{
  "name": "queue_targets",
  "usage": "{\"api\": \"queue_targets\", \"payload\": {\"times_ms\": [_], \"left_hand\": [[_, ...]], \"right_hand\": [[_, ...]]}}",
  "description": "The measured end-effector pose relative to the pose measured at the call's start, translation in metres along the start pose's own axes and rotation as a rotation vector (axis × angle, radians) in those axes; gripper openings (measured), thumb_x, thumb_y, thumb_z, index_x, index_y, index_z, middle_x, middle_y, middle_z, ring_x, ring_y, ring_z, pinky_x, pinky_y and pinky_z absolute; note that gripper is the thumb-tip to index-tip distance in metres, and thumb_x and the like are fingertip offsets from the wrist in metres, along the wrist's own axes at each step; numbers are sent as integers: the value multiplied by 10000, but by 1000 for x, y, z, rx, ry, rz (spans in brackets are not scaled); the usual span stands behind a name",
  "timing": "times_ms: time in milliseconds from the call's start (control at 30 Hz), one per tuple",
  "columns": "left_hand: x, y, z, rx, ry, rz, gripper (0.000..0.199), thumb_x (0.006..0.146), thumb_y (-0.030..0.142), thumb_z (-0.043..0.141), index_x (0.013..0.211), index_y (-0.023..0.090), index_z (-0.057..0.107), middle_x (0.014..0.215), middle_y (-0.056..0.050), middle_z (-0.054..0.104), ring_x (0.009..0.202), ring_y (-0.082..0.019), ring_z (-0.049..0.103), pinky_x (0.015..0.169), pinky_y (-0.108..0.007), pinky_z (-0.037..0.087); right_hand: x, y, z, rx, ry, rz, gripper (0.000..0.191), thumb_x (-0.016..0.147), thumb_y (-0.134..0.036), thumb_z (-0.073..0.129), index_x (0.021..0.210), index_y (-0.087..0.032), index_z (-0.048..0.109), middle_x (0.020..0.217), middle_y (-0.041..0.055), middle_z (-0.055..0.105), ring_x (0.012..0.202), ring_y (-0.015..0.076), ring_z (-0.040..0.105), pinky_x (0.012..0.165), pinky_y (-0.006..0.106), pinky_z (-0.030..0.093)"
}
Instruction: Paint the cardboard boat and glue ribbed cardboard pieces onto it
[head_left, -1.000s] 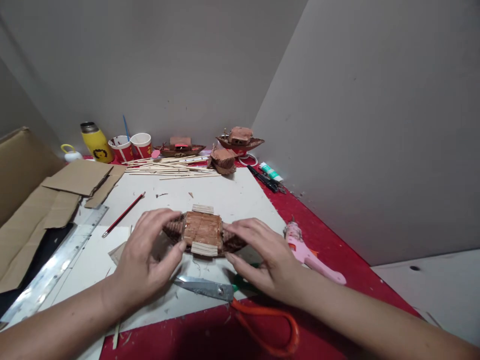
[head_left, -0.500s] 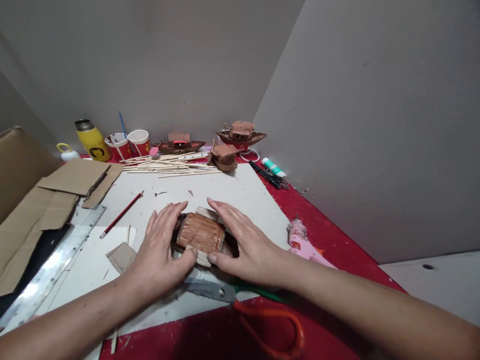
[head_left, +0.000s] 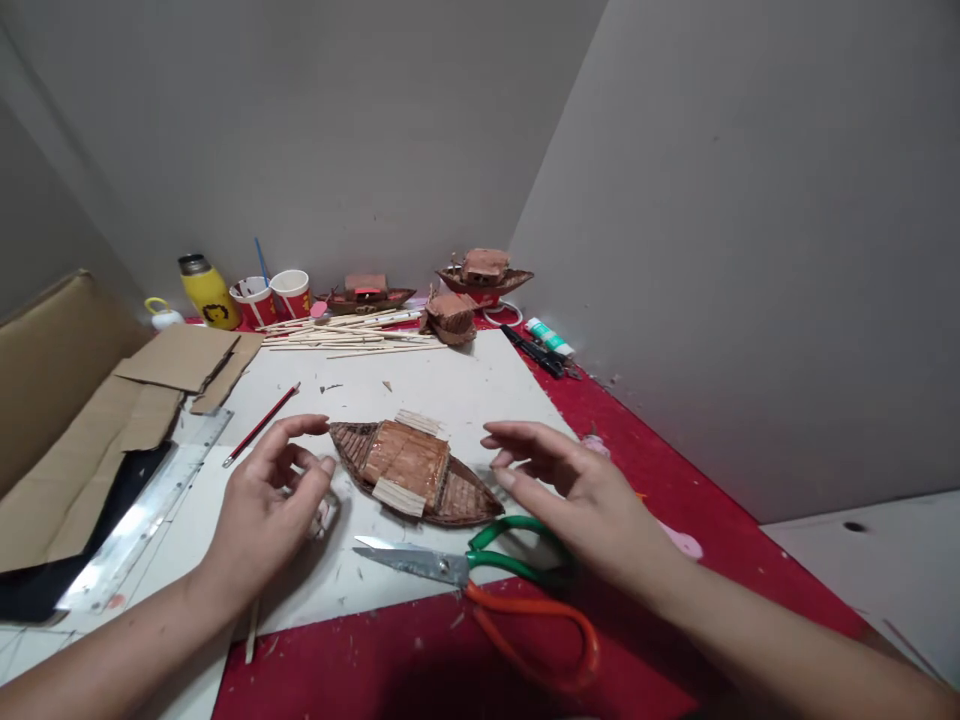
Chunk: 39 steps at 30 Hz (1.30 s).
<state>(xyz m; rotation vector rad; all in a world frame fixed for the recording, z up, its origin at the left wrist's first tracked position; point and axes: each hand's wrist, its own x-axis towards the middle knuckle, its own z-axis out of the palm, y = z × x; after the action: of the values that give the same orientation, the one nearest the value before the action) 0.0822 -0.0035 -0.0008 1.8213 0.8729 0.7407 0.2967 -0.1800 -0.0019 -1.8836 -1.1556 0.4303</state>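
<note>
A small brown model boat (head_left: 469,492) with a glossy curved roof (head_left: 407,462) rests on the white board (head_left: 517,380). Pale wooden strips (head_left: 400,498) stick out along both long sides of the roof. My left hand (head_left: 274,500) hovers off the boat's left tip, fingers curved and apart, holding nothing. Beyond the right end is my right hand (head_left: 570,485), also with fingers apart and nothing in them. Just below the boat lie scissors (head_left: 450,568) with one green and one orange handle, blades slightly parted.
Cardboard pieces (head_left: 150,420), a clear ruler (head_left: 150,520) and a pencil (head_left: 262,424) lie at left. Thin sticks (head_left: 352,335), paper cups (head_left: 291,293), a yellow bottle (head_left: 208,292) and other model boats (head_left: 452,318) line the back. A pink glue gun (head_left: 679,540) is partly hidden behind my right arm.
Both hands have let go of the boat and drawn apart, left hand leftward and right hand rightward. The whole boat and more of the scissors now show. The view has shifted slightly.
</note>
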Motion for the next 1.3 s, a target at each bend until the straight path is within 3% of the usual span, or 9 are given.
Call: {"api": "queue_targets", "payload": {"times_ms": [67, 133, 267, 433, 600, 733, 933, 1167, 1300], "left_hand": [[0, -2, -1, -85, 85, 2, 407, 792, 336, 670, 1172, 241, 555, 1093, -48, 613, 840, -154, 597, 688, -256, 495], [2, -7, -3, -209, 123, -77, 506, 768, 333, 692, 1233, 250, 512, 1249, -83, 555, 1002, -186, 585, 789, -287, 506], [-4, -14, -1, -477, 63, -364, 565, 779, 346, 692, 1288, 265, 461, 1252, -108, 538, 947, -168, 619, 813, -297, 494], [-29, -13, 13, -597, 84, -411, 582, 811, 310, 652, 1328, 164, 428, 913, -66, 619, 744, -126, 625, 733, -272, 499], [-29, -15, 26, -701, 111, -446, 508, 820, 246, 638, 1287, 111, 492, 803, -40, 595, 675, -124, 605, 685, -284, 515], [-38, -11, 26, -738, 85, -442, 553, 836, 265, 635, 1336, 119, 447, 904, -76, 617, 730, -124, 607, 723, -270, 504], [-33, -7, 26, -768, -27, -388, 594, 871, 408, 609, 1376, 170, 404, 1362, -184, 503, 1070, -192, 605, 895, -296, 481], [-21, 32, 45, -959, -217, -199, 463, 945, 486, 446, 1332, 244, 520, 1289, -88, 633, 1141, -211, 608, 937, -325, 495], [-11, 55, 52, -1093, -217, -111, 517, 940, 501, 443, 1367, 218, 512, 1259, -72, 666, 1196, -225, 584, 1035, -367, 443]], "right_hand": [[-7, 0, -5, -120, -50, -62, 514, 848, -427, 578, 1304, -199, 513, 1211, 136, 638, 1022, 266, 651, 882, 449, 543], [-9, 4, -5, -299, -111, -175, 750, 801, -426, 639, 1453, -191, 351, 1402, 165, 510, 1223, 312, 542, 1012, 512, 453], [-2, 15, 9, -477, -217, -318, 1037, 729, -379, 707, 1543, -159, 103, 1507, 207, 368, 1345, 339, 423, 1046, 518, 417], [4, 29, 35, -473, -260, -334, 1040, 743, -445, 670, 1550, -168, 73, 1480, 188, 421, 1284, 364, 499, 970, 495, 485], [20, 39, 46, -499, -211, -165, 1061, 748, -544, 634, 1553, -181, 45, 1094, 200, 708, 859, 418, 712, 661, 488, 559], [17, 22, 45, -265, -283, -143, 996, 798, -434, 600, 1546, -161, 2, 997, 112, 716, 843, 295, 721, 762, 405, 539], [9, -2, 35, -37, -181, -148, 1004, 773, -278, 649, 1543, -168, 13, 1051, 84, 687, 874, 215, 690, 823, 368, 514], [-8, -38, 42, 175, -17, -177, 1035, 766, -279, 687, 1539, -245, 0, 1225, 122, 641, 1027, 251, 670, 906, 439, 506], [-6, -53, 50, 197, 23, -236, 1035, 776, -302, 686, 1538, -254, -13, 1248, 126, 641, 1122, 284, 634, 931, 467, 500]]}}
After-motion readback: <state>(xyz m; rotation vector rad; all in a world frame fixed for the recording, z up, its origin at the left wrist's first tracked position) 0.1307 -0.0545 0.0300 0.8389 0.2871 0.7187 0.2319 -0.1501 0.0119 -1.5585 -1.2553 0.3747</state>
